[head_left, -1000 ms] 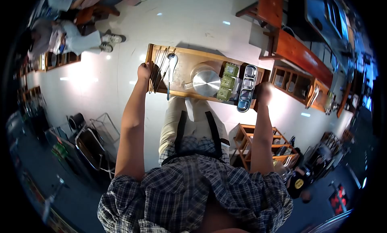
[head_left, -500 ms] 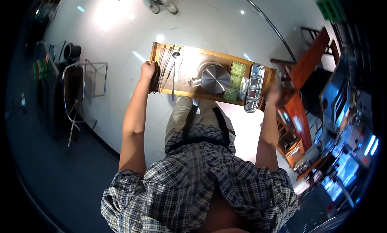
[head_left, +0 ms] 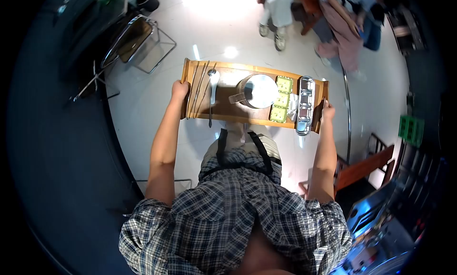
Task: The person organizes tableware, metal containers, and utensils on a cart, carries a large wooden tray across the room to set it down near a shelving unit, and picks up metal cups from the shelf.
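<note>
Both my hands carry a wooden tray [head_left: 257, 68] in front of my waist. My left hand [head_left: 180, 91] is wrapped round its left end, and my right hand [head_left: 327, 111] grips the right end. Toward the left of the tray lie several long thin sticks [head_left: 198, 90] and a long-handled spoon [head_left: 211, 99], whose handle reaches past the near rim. A round metal pot [head_left: 261, 91] with a side handle stands mid-tray. Right of it are a green three-section dish [head_left: 282, 99], a crumpled white item [head_left: 292, 105] and a long metal container [head_left: 305, 103] with several compartments.
Two people [head_left: 278, 11] are ahead, one a seated person [head_left: 340, 27]. A metal-framed chair [head_left: 135, 39] and a dark bin [head_left: 147, 1] stand at upper left. To the right are a metal rail [head_left: 348, 108], a green crate [head_left: 411, 130] and a wooden bench [head_left: 364, 166].
My body has turned left: the chair has swung up, the bench and crate down on the right side. The tray stays in both hands, its contents in the same arrangement.
</note>
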A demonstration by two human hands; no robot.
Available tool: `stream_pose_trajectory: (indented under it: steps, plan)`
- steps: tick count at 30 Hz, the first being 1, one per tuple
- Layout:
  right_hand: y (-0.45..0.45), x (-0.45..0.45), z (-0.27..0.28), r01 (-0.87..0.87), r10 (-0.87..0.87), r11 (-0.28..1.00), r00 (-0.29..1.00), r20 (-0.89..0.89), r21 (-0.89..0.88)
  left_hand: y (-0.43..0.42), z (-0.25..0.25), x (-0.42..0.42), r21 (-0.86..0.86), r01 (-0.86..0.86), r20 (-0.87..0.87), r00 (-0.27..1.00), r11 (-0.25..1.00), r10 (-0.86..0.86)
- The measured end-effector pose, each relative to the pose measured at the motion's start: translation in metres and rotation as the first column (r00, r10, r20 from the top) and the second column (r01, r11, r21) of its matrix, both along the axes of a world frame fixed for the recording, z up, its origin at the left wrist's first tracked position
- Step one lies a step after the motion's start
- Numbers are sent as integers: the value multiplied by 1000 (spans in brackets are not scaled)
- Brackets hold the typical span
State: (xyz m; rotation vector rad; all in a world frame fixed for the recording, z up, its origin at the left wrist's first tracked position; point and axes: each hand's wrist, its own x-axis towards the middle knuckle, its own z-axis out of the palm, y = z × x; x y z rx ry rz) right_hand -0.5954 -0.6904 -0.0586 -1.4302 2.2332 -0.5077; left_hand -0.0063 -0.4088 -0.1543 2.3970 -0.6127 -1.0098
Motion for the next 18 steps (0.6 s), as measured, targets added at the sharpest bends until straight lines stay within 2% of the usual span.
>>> stream_pose_trajectory:
  steps: [2,3,5,6,8,9,11,13,14,16,18]
  plan:
    - [-18,3,-3,-31,30,999,999,-36,-26,11,-21,-3,71,64,97,993,995,-71]
    - [-26,18,-2,-62,62,998,994,-91,4,16,-13,-1,68,43,98,994,997,-50]
    - [-41,41,2,-105,108,994,982,-152,30,26,7,1,108,-103,4,995,989,103]
    - [-47,50,1,-148,150,989,975,-161,20,29,18,3,103,-303,-138,939,947,315]
    - [-47,48,12,-175,169,985,964,-208,-12,26,19,-6,105,-279,-137,947,954,292]
    - [-59,72,16,-157,164,986,969,-187,53,30,19,3,101,-291,-80,951,951,299]
    - [-68,129,32,-289,289,957,941,-178,24,59,18,25,21,-416,-88,905,909,416]
    - [-74,159,28,-317,318,948,942,-111,25,78,51,37,-1,-518,-172,842,855,510]
    - [-51,72,17,-219,238,969,947,-217,111,57,8,-13,97,-413,-246,872,905,424]
    - [-65,87,23,-274,295,954,932,-213,120,64,-6,-13,125,-418,-236,868,900,437]
    - [-79,115,39,-301,324,944,918,-227,132,68,5,-16,91,-489,-268,827,868,494]
